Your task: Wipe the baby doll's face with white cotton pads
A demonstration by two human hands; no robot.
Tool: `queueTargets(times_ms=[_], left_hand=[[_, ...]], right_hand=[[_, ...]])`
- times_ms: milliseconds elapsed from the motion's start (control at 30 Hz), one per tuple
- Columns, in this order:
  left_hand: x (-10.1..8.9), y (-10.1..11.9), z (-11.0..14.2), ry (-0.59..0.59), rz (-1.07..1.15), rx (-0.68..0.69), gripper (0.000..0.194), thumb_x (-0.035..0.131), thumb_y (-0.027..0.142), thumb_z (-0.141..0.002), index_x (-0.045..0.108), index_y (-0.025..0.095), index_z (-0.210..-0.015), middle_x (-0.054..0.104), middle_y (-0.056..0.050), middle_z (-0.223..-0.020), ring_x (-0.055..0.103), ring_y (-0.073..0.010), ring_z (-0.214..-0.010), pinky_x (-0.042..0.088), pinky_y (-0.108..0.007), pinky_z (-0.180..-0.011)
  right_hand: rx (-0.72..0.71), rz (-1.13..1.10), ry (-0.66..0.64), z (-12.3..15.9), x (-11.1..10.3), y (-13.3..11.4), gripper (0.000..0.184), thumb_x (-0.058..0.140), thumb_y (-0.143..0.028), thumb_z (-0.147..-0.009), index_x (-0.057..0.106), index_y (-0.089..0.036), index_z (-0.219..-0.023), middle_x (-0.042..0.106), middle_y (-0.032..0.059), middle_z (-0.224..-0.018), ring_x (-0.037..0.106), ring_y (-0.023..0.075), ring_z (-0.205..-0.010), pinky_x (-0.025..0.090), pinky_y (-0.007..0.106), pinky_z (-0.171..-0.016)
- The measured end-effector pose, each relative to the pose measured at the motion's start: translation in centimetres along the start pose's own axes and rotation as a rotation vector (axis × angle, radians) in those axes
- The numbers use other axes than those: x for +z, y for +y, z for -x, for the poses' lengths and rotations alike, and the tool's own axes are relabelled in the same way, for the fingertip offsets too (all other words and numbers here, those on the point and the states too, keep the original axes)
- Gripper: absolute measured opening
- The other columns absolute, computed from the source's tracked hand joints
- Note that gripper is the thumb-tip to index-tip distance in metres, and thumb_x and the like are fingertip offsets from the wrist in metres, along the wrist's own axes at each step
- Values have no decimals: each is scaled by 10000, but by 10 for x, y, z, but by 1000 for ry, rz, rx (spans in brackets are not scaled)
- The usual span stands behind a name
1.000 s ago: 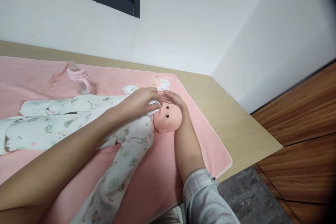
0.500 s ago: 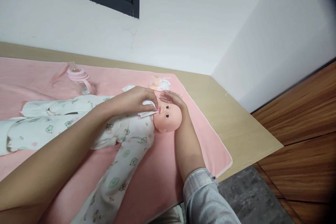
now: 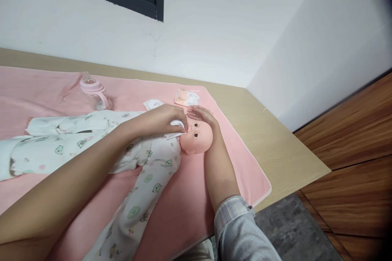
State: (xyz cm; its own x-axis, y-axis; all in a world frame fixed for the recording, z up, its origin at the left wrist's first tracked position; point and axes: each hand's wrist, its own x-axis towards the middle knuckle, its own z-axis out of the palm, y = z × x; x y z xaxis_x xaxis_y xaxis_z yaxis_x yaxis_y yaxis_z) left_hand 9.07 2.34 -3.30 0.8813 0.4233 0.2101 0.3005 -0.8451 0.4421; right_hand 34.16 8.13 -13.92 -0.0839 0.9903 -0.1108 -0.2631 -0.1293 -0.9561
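A baby doll (image 3: 200,140) in white printed clothes (image 3: 161,155) lies on its back on a pink mat (image 3: 180,208), its bald head to the right. My left hand (image 3: 165,119) pinches a folded white wipe (image 3: 174,133) against the doll's mouth and chin. Round the far side of the head curves my right hand (image 3: 202,115), its fingers stretched out next to the doll's cheek and holding nothing; whether its palm touches the head I cannot tell.
Beyond the doll's body a pink-capped baby bottle (image 3: 95,93) lies on the mat. A small soft pack (image 3: 186,97) rests past my right hand. The wooden table (image 3: 275,147) meets a white wall (image 3: 208,28); brown wood panels (image 3: 358,187) stand at right.
My left hand has shifted very slightly right with the wipe at the doll's mouth. The right hand and the doll look almost unmoved.
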Motion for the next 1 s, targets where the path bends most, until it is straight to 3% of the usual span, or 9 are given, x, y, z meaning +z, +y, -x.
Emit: queueTargets(times_ms=[1000], left_hand=[[-1, -7, 0, 120, -69, -33, 209, 563, 316, -876, 739, 208, -911, 700, -8, -946, 643, -184, -865, 424, -265, -753]], right_hand=[[30, 17, 45, 13, 11, -8, 54, 542, -137, -940, 588, -138, -912, 686, 18, -789, 666, 125, -841, 528, 326, -970]])
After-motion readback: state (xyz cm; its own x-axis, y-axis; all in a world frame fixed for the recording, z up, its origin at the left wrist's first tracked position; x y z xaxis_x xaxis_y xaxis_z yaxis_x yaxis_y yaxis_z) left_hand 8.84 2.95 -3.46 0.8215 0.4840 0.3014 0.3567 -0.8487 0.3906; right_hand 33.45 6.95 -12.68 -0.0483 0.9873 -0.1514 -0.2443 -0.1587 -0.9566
